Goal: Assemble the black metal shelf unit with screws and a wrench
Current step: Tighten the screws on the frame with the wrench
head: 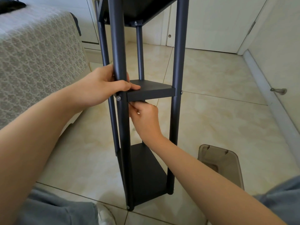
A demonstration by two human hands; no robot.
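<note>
The tall black metal shelf unit [176, 111] stands upright on the glossy beige tiled floor [211, 111], between the seated person's knees, probably so that both arms can reach its middle without leaning. The left hand [103, 86] is clamped around the front-left black round metal post [119, 46], fingers wrapped behind it and thumb laid flat on top of the small black middle shelf panel [151, 93]. This grip seems meant to steady the frame and press the panel against the post. Just below that thumb, a silver round-headed screw [118, 98] sits in the post at the panel's corner. The right hand [144, 117] reaches up under the same panel beside that corner, its fingers bunched together against the underside, likely to work on the inner end of the screw (whether they pinch a nut, a wrench or nothing is hidden). A bed with a grey patterned cover [40, 54] is to the left, and a translucent brown plastic lid [222, 163] lies on the floor to the right.
</note>
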